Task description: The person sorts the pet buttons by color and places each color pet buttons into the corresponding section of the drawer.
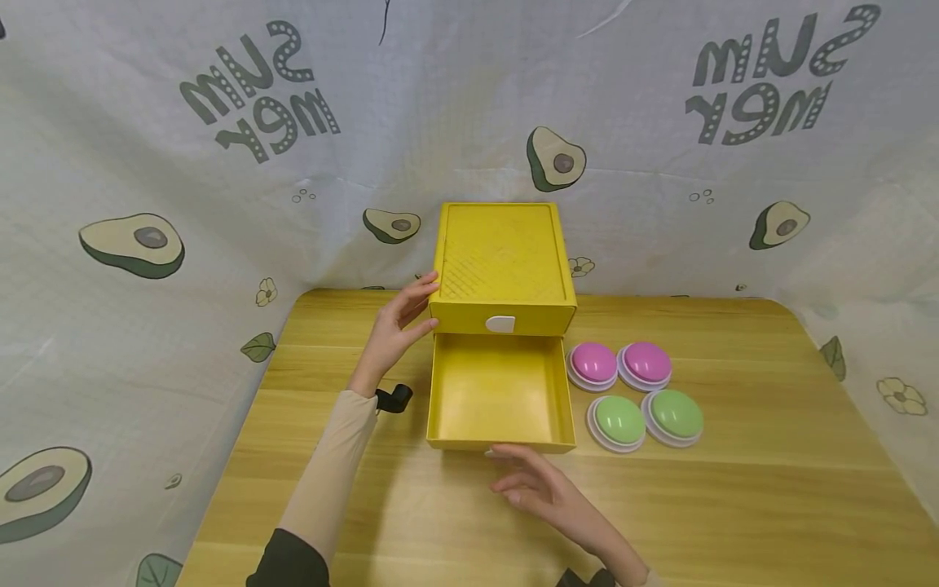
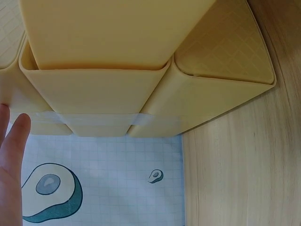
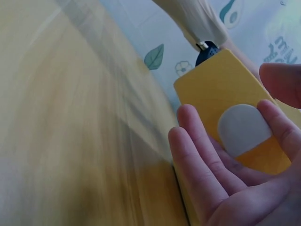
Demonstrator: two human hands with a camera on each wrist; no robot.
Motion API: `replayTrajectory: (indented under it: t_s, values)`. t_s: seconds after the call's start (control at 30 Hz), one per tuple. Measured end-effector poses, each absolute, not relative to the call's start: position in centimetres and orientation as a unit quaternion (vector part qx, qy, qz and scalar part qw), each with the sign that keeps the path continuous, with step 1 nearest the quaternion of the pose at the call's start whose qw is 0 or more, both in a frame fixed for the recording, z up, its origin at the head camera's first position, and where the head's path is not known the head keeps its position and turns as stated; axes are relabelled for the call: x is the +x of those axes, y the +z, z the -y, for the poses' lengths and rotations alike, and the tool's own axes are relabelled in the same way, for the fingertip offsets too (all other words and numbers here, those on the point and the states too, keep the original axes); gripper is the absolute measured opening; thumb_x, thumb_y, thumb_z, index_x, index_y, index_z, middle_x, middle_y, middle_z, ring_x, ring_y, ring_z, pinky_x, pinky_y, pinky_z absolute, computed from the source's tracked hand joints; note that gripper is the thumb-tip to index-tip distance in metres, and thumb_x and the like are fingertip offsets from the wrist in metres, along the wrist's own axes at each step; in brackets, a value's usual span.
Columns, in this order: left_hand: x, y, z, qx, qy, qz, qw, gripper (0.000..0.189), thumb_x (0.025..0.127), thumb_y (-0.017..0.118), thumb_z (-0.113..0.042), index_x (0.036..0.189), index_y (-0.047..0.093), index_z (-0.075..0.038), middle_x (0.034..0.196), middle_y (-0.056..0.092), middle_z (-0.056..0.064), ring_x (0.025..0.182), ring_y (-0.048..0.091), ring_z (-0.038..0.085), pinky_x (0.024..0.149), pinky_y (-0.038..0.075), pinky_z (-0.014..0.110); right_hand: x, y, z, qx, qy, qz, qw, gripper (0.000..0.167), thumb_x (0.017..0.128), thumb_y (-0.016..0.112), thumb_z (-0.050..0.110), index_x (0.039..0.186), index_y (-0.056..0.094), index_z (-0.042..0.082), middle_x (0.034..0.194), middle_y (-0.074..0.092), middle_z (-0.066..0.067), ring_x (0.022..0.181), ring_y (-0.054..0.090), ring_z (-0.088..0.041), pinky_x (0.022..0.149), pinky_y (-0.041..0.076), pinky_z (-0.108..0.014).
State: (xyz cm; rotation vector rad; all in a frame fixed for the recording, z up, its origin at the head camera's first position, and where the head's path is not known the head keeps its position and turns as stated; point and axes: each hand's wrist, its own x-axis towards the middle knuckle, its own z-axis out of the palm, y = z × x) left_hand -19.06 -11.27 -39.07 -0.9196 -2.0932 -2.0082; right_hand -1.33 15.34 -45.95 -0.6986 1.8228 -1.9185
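Two hands work at a yellow box [image 1: 506,253], which stands on the wooden counter [image 1: 770,505] close to the cloth [image 1: 455,90]. The box's drawer [image 1: 501,387] sticks out from its lower part and points straight at the person, its open side up. Box and drawer together stretch longest from the cloth toward the person, with hardly any slant to either side. Above the drawer, the front of the box bears a white tab [image 1: 500,324] facing the person.

The left hand [image 1: 389,336] rests against the box's left wall, fingers extended and thumb apart from them, near the front corner; it grips nothing. The right hand [image 1: 546,493] is just in front of the drawer, its palm toward the drawer's front and its fingers loosely bent and spread. In the right wrist view its fingers lie around a pale handle [image 3: 243,129] on that front, with one fingertip at the handle's edge; whether it presses there I cannot tell. The hands are well apart from each other.

To the right of the box, just beside the drawer, are two pink domes [image 1: 594,363] and, nearer the person, two green domes [image 1: 620,420], all in white rims and facing up. The left wrist view shows a clear strip [image 2: 99,117] running across the yellow walls. Behind the box, the cloth carries avocados [image 1: 557,161] and grey lettering [image 1: 763,110] that reads backwards.
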Motion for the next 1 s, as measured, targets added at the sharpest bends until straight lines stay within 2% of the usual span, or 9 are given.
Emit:
replayTrajectory:
  t_s: [0.13,0.3,0.43,0.57,0.67,0.77,0.9,1.0]
  values:
    - [-19.1,-39.1,11.3,-0.301,-0.659,0.687,0.048,0.046,0.086,0.06,0.016,0.13,0.048,0.012,0.147,0.036,0.023,0.132,0.039,0.036,0.107,0.031,0.057,-1.3,-45.6,-15.8,-0.272,-0.677,-0.658,0.184,0.052,0.097,0.048,-0.003,0.146,0.032,0.002,0.141,0.041,-0.025,0.11,0.055,-0.041,0.092,0.051,-0.045]
    - [-19.1,-39.2,11.4,-0.3,-0.66,0.687,0.049,0.047,0.085,0.06,0.016,0.13,0.048,0.012,0.147,0.036,0.023,0.131,0.039,0.036,0.107,0.033,0.054,-1.3,-44.5,-17.1,-0.292,-0.675,-0.662,0.146,0.05,0.095,0.046,-0.01,0.143,0.036,-0.002,0.126,0.056,-0.023,0.107,0.06,-0.034,0.088,0.053,-0.042]
    - [-19.2,-39.2,11.4,-0.3,-0.66,0.687,0.048,0.047,0.085,0.06,0.016,0.13,0.048,0.012,0.147,0.037,0.022,0.131,0.04,0.035,0.107,0.033,0.053,-1.5,-43.3,-18.5,-0.291,-0.699,-0.643,0.113,0.05,0.093,0.043,-0.017,0.141,0.034,-0.008,0.122,0.057,-0.025,0.107,0.061,-0.029,0.089,0.053,-0.039]
    - [-19.2,-39.3,11.4,-0.3,-0.66,0.687,0.048,0.046,0.086,0.06,0.016,0.13,0.048,0.012,0.147,0.037,0.021,0.131,0.04,0.034,0.107,0.033,0.053,-1.9,-42.4,-20.1,-0.301,-0.723,-0.621,0.034,0.051,0.088,0.04,-0.024,0.138,0.033,-0.014,0.121,0.059,-0.024,0.104,0.063,-0.026,0.088,0.054,-0.035]
    - [-19.4,-39.5,11.4,-0.302,-0.66,0.686,0.049,0.046,0.086,0.06,0.016,0.13,0.048,0.011,0.147,0.038,0.019,0.131,0.041,0.033,0.107,0.033,0.054,-2.4,-42.1,-21.2,-0.295,-0.737,-0.606,-0.04,0.052,0.085,0.039,-0.028,0.135,0.034,-0.018,0.12,0.061,-0.021,0.104,0.063,-0.025,0.089,0.053,-0.033]
    - [-20.0,-40.4,11.5,-0.3,-0.661,0.686,0.049,0.048,0.086,0.06,0.016,0.132,0.049,0.008,0.148,0.038,0.015,0.132,0.041,0.031,0.108,0.034,0.05,-2.9,-42.2,-22.0,-0.272,-0.761,-0.582,-0.09,0.053,0.083,0.038,-0.03,0.134,0.033,-0.02,0.124,0.059,-0.022,0.11,0.06,-0.026,0.095,0.049,-0.031]
    - [-20.7,-41.6,11.6,-0.302,-0.664,0.683,0.052,0.049,0.086,0.062,0.013,0.133,0.05,0.005,0.149,0.039,0.01,0.132,0.041,0.026,0.109,0.035,0.045,-3.4,-42.9,-22.8,-0.247,-0.785,-0.554,-0.126,0.054,0.082,0.038,-0.031,0.134,0.029,-0.023,0.131,0.053,-0.024,0.119,0.053,-0.028,0.102,0.043,-0.03]
    - [-20.8,-41.7,11.6,-0.308,-0.663,0.68,0.055,0.048,0.087,0.063,0.01,0.133,0.051,0.002,0.148,0.04,0.007,0.132,0.042,0.025,0.108,0.034,0.047,-3.5,-43.4,-23.2,-0.229,-0.786,-0.557,-0.141,0.056,0.082,0.04,-0.031,0.135,0.028,-0.023,0.134,0.049,-0.023,0.123,0.048,-0.027,0.105,0.039,-0.029]
